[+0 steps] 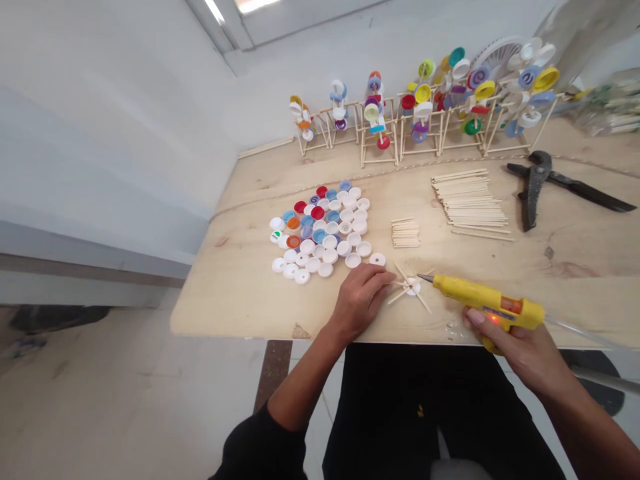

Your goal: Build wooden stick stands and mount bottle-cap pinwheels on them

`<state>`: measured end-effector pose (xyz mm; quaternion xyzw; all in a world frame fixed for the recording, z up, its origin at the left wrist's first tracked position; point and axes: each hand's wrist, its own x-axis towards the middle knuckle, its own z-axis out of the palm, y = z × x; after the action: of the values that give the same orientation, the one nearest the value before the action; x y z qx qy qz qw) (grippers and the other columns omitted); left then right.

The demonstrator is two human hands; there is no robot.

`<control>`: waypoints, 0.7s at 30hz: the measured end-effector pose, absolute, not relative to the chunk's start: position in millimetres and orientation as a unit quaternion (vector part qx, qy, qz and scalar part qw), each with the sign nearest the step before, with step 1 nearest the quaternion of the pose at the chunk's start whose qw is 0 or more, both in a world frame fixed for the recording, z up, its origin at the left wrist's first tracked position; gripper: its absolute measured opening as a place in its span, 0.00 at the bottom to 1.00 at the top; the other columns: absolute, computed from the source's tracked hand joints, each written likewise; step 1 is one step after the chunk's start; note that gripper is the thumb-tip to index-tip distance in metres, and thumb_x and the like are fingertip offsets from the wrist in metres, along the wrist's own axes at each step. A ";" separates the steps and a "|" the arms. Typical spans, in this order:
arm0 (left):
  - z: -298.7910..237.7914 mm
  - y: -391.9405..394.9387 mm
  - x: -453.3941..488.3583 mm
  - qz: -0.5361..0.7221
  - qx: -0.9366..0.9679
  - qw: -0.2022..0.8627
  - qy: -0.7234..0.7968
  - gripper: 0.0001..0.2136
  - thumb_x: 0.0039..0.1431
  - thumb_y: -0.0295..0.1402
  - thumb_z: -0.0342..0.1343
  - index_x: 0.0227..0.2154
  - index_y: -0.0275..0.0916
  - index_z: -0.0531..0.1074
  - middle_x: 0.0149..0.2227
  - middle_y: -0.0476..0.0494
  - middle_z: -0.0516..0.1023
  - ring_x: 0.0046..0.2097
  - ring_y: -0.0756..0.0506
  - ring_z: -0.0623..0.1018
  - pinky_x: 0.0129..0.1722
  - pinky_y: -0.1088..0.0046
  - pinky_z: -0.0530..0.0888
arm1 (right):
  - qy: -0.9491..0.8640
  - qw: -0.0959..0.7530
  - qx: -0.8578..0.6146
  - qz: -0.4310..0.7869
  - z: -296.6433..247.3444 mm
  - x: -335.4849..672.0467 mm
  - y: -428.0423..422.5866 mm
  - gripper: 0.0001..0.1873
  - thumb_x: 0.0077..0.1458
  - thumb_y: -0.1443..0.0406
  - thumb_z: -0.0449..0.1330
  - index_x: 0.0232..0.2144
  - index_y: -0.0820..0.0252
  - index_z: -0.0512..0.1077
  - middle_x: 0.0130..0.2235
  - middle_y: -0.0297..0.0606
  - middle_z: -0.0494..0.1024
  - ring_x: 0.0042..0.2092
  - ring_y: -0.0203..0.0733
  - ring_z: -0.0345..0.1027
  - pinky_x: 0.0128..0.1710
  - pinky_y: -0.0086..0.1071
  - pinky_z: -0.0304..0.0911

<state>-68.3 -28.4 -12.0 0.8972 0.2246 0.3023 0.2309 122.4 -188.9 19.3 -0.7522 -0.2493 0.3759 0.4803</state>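
Note:
My right hand (523,353) is wrapped round the handle of a yellow hot glue gun (473,293); a small red light glows on its side. The gun's nozzle points left, close above a white bottle cap (414,291) lying on the table. Several thin wooden sticks (425,305) spread out from that cap like spokes. At the cap's left side, my left hand (359,299) has its fingertips pinched on one short stick. Left of it lies a cluster of bottle caps (325,269), mostly white, with some red, blue and orange.
A row of short sticks (405,235) and a pile of longer sticks (470,203) lie on the wooden table (230,293). Black-handled cutters (537,183) rest at the right. Stick frames with colourful cap wheels (423,93) line the wall. A cord (400,168) crosses the table.

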 end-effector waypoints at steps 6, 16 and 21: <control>-5.7 -65.4 -72.0 0.314 0.890 0.134 0.300 0.11 0.60 0.28 0.50 0.43 0.39 0.73 0.43 0.38 0.75 0.48 0.40 0.70 0.48 0.58 0.68 | -0.252 0.482 -0.744 0.387 16.4 123.4 -190.1 0.22 0.39 0.50 0.68 0.32 0.59 0.78 0.34 0.43 0.81 0.36 0.48 0.75 0.37 0.37 0.72; -5.8 -79.4 -62.1 0.229 0.921 0.061 0.309 0.16 0.60 0.35 0.51 0.51 0.44 0.69 0.58 0.36 0.66 0.60 0.31 0.59 0.53 0.47 0.58 | -0.238 0.491 -0.745 0.384 15.8 125.1 -191.9 0.20 0.41 0.48 0.66 0.25 0.59 0.76 0.27 0.39 0.78 0.29 0.41 0.71 0.27 0.30 0.68; -7.5 -80.1 -61.0 0.217 0.923 0.057 0.313 0.17 0.59 0.35 0.52 0.52 0.45 0.69 0.59 0.37 0.65 0.61 0.31 0.59 0.54 0.47 0.57 | -0.224 0.496 -0.741 0.394 14.3 124.8 -192.5 0.20 0.40 0.50 0.67 0.27 0.59 0.76 0.29 0.39 0.79 0.30 0.41 0.72 0.29 0.30 0.68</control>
<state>-61.0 -80.1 -7.5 0.9229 0.3130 0.2169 0.0567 124.8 -192.5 14.3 -0.7409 -0.2243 0.3938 0.4957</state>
